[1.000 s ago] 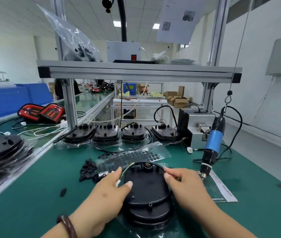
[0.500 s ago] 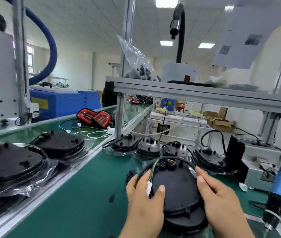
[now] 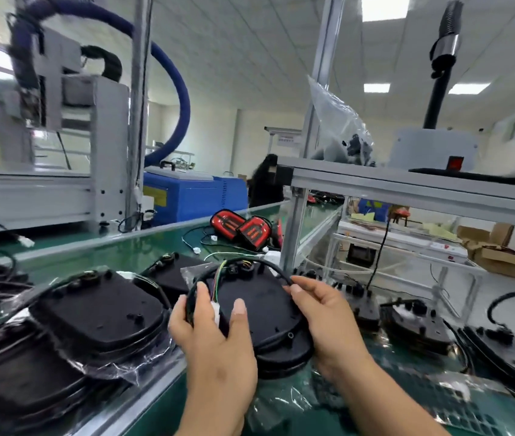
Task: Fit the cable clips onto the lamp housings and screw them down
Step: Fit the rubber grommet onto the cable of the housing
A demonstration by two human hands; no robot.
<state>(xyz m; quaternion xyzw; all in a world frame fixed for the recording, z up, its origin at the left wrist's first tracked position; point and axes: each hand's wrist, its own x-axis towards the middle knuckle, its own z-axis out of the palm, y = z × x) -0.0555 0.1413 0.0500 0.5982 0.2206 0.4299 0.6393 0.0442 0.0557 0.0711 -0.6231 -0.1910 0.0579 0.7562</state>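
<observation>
Lamp housing [image 3: 261,309] clasped by left hand [image 3: 215,347] and right hand [image 3: 322,316], each grip curled round it.

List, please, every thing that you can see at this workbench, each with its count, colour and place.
held lamp housing: one, black, centre, between both hands
cable: one, black, looped over that housing's top
other lamp housings: several, black, left and right, some in clear wrap
tail lamps: at least two, red, on the green belt behind
hose: one, blue, upper left
left hand: grips the housing's left edge
right hand: grips its right edge, thumb on the cable
</observation>
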